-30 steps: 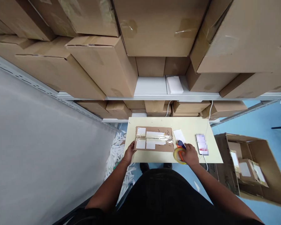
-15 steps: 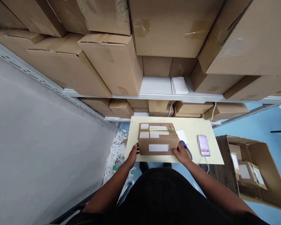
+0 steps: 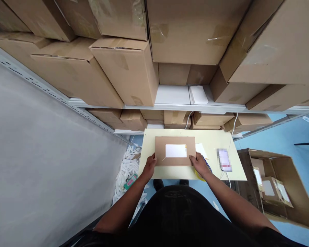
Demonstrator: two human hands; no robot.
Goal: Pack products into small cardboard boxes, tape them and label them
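A brown cardboard box (image 3: 175, 162) is over the pale yellow table (image 3: 234, 168), one face with a white label (image 3: 175, 151) turned toward me. My left hand (image 3: 149, 165) grips its left edge, and my right hand (image 3: 198, 163) its right edge with the thumb on the front face. Close by my right hand, partly covered by it, lies a roll of tape (image 3: 208, 165) with blue and yellow showing. A white sheet of paper (image 3: 201, 149) is just right of the box. Farther right lies a phone (image 3: 224, 160), its screen blurred out.
Shelves (image 3: 172, 94) packed with cardboard boxes rise behind the table. A large open carton (image 3: 298, 178) holding smaller labelled boxes stands on the floor at right. White paper scraps (image 3: 123, 168) litter the floor at left, beside a grey wall (image 3: 54, 154). A white cable (image 3: 233, 130) crosses the table's right side.
The box has been tipped in my hands: its top with several labels no longer shows, and the single-label face now fills the view. Both hands have moved slightly up with it.
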